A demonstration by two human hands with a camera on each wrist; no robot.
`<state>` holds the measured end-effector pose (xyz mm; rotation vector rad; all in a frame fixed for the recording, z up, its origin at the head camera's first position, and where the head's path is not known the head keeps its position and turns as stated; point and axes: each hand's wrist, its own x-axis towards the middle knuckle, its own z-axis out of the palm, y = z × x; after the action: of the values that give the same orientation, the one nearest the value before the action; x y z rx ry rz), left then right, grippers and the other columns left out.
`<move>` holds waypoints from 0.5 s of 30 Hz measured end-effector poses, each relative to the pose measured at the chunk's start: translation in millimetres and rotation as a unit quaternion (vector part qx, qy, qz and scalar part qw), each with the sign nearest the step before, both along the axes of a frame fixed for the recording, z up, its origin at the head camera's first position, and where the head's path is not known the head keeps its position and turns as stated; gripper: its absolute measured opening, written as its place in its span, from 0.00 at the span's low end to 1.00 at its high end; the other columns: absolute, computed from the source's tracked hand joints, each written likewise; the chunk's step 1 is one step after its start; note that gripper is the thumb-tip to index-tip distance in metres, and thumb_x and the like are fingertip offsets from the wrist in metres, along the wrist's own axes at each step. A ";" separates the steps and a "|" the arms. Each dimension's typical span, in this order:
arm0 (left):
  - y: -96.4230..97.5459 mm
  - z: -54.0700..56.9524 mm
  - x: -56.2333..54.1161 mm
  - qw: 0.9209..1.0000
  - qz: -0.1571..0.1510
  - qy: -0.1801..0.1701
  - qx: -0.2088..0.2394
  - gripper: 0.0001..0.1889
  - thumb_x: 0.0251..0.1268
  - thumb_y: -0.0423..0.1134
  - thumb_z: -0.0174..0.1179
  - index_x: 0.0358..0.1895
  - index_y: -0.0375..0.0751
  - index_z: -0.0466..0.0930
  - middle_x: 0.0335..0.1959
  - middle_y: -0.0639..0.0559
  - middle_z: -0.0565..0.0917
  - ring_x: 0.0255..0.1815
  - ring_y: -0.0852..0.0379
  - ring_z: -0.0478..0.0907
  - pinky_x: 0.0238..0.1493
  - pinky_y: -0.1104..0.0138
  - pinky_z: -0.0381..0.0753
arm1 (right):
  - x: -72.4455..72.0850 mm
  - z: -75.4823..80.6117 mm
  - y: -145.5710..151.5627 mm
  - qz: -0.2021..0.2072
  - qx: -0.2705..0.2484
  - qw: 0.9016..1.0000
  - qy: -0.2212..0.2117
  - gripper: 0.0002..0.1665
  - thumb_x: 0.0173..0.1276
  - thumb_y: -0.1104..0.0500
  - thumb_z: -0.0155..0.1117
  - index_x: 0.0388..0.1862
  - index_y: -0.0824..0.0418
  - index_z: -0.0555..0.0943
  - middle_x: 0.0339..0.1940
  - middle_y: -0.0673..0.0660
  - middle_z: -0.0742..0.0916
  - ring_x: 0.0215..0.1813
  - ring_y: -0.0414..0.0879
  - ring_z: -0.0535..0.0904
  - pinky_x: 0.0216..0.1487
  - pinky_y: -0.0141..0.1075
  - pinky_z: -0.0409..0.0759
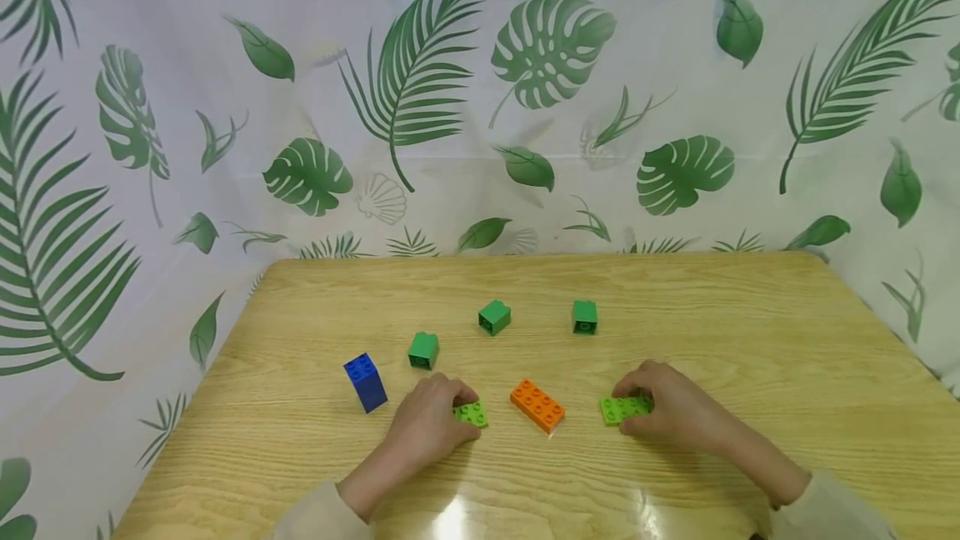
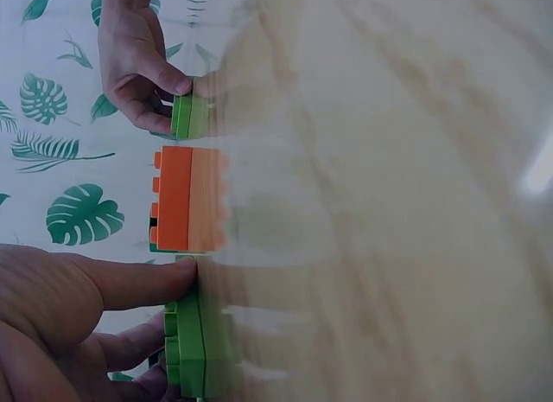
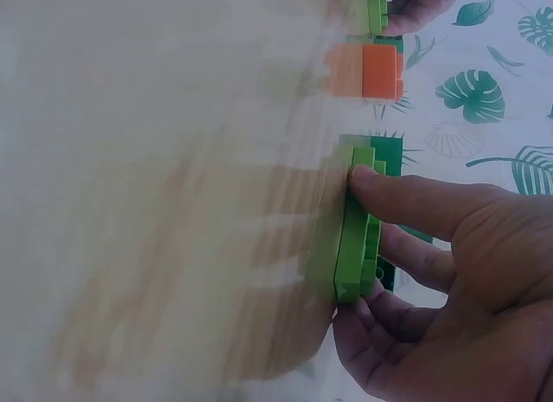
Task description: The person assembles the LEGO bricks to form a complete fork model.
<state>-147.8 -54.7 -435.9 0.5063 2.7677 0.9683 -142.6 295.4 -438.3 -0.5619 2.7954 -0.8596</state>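
Observation:
My left hand [image 1: 431,417] pinches a flat light green toy brick [image 1: 472,414] between thumb and fingers, low at the tabletop. Opposite it, my right hand [image 1: 671,407] holds another flat light green brick [image 1: 615,411] by its long sides, studs up. In the right wrist view the thumb lies along the near side of that green brick [image 3: 356,238]. Between the hands sits an orange brick [image 1: 537,405] with two rows of studs, turned at a slant and touched by neither hand. The left wrist view shows the orange brick [image 2: 175,199] just past the left thumb.
A tall blue brick [image 1: 366,382] stands left of my left hand. Farther back lie three dark green bricks, one at the left [image 1: 423,350], one in the middle [image 1: 495,317] and one at the right [image 1: 584,317]. A leaf-print cloth [image 1: 450,207] hangs behind the wooden table [image 1: 750,315].

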 end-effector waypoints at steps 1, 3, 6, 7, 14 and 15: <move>0.3 0.2 0.9 1.000 -0.001 -0.002 -0.002 0.19 0.52 0.36 0.79 0.48 0.37 0.88 0.40 0.49 0.81 0.43 0.51 0.77 0.45 0.53 0.78 | 1.3 0.4 -1.2 0.005 -0.001 1.000 -0.001 0.22 0.57 0.57 0.82 0.49 0.63 0.87 0.43 0.51 0.83 0.45 0.45 0.77 0.45 0.39 0.79; 0.8 0.6 2.8 1.000 -0.002 -0.005 -0.006 0.19 0.51 0.36 0.79 0.48 0.38 0.89 0.39 0.50 0.81 0.43 0.51 0.77 0.46 0.53 0.78 | 3.9 0.9 -3.5 0.016 -0.005 1.000 -0.006 0.22 0.57 0.57 0.83 0.48 0.63 0.87 0.42 0.49 0.84 0.45 0.44 0.79 0.45 0.38 0.80; 2.0 0.6 6.2 1.000 -0.005 -0.007 -0.012 0.19 0.50 0.37 0.80 0.47 0.40 0.89 0.39 0.51 0.81 0.43 0.51 0.77 0.45 0.53 0.76 | 8.3 1.5 -7.7 0.032 -0.005 0.999 -0.012 0.21 0.58 0.56 0.82 0.48 0.62 0.87 0.42 0.48 0.84 0.45 0.44 0.80 0.46 0.38 0.81; 2.4 0.9 7.7 1.000 -0.007 -0.008 -0.013 0.19 0.50 0.37 0.80 0.47 0.41 0.89 0.39 0.52 0.82 0.43 0.51 0.77 0.45 0.53 0.76 | 9.9 1.7 -9.1 0.035 -0.005 0.999 -0.014 0.21 0.58 0.56 0.82 0.48 0.62 0.87 0.42 0.48 0.84 0.45 0.44 0.80 0.46 0.38 0.81; 6.1 3.4 18.7 1.000 -0.023 -0.007 -0.010 0.19 0.49 0.37 0.81 0.47 0.43 0.90 0.39 0.54 0.82 0.42 0.53 0.76 0.44 0.57 0.77 | 22.2 0.9 -22.1 0.060 -0.005 0.998 0.001 0.20 0.57 0.55 0.83 0.47 0.60 0.88 0.41 0.45 0.84 0.44 0.40 0.78 0.46 0.37 0.80; 6.7 3.6 20.1 1.000 -0.025 -0.006 -0.010 0.18 0.48 0.38 0.81 0.46 0.44 0.90 0.38 0.55 0.82 0.42 0.54 0.77 0.43 0.58 0.77 | 23.7 1.1 -24.0 0.064 -0.005 0.998 0.001 0.20 0.57 0.54 0.83 0.47 0.59 0.88 0.41 0.45 0.84 0.44 0.39 0.78 0.45 0.37 0.80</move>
<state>-127.7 -48.0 -432.3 0.5612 2.7382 0.9276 -119.0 271.4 -437.2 -0.7336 2.7231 -0.8464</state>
